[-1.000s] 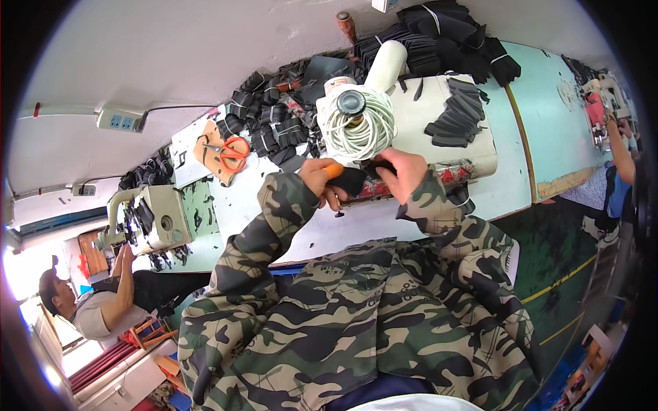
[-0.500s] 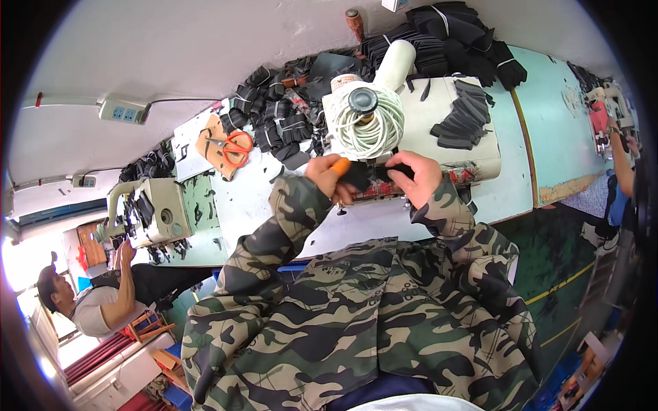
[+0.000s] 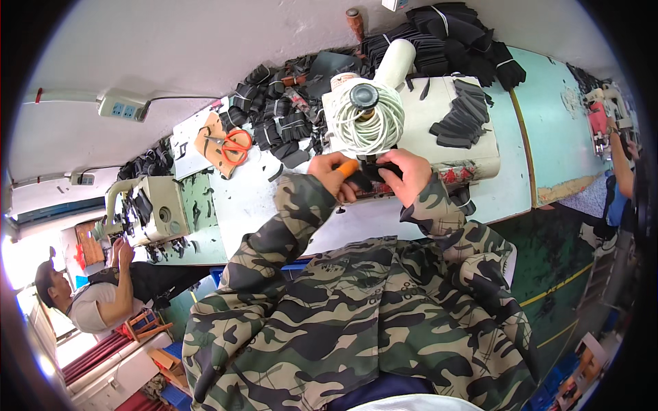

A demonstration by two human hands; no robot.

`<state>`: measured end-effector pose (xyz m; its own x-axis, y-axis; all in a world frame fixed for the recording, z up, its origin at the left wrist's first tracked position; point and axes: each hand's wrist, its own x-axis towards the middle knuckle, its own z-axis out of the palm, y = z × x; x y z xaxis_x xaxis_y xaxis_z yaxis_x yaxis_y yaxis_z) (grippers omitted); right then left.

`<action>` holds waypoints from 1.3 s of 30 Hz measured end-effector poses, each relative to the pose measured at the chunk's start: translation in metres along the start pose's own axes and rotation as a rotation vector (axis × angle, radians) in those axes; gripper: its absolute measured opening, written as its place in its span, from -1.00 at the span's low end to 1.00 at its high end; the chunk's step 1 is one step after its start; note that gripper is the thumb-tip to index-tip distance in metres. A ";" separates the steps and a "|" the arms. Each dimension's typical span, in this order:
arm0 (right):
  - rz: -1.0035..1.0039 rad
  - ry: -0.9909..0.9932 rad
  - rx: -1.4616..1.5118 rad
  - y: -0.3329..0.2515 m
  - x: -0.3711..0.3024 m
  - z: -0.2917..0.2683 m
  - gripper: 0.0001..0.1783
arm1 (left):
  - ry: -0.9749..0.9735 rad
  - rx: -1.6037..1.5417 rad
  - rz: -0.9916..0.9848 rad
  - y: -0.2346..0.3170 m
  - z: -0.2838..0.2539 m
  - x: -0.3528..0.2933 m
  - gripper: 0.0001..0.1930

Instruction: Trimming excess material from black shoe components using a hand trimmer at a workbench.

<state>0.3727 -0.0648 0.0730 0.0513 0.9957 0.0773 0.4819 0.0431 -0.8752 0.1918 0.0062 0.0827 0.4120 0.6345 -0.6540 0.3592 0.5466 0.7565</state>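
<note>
Both hands stay together below the cord spool (image 3: 371,123) as before: left hand (image 3: 330,175) clamped on an orange-handled tool (image 3: 347,168), right hand (image 3: 406,175) gripping a black fabric piece (image 3: 375,171) above the table (image 3: 240,198).

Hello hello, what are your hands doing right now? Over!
Left hand grips orange-handled tool. Right hand pinches black piece. White cord coil right behind them.

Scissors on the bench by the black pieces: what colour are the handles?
Orange handles on the scissors, seen best in the head view, left of both hands.
</note>
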 end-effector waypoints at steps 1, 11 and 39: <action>0.003 0.026 0.015 0.004 -0.001 0.002 -0.75 | 0.014 -0.005 -0.008 -0.004 -0.009 0.006 -0.77; 0.022 -0.087 -0.020 -0.001 -0.009 -0.010 -0.76 | -0.077 0.060 0.046 -0.003 -0.002 -0.012 -0.82; 0.038 -0.144 0.024 -0.002 -0.013 -0.021 -0.79 | -0.058 0.218 -0.119 0.013 -0.048 0.004 -0.88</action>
<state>0.3893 -0.0799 0.0841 -0.0581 0.9980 -0.0236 0.4610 0.0058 -0.8874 0.1574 0.0421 0.0903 0.4017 0.5368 -0.7419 0.5770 0.4808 0.6603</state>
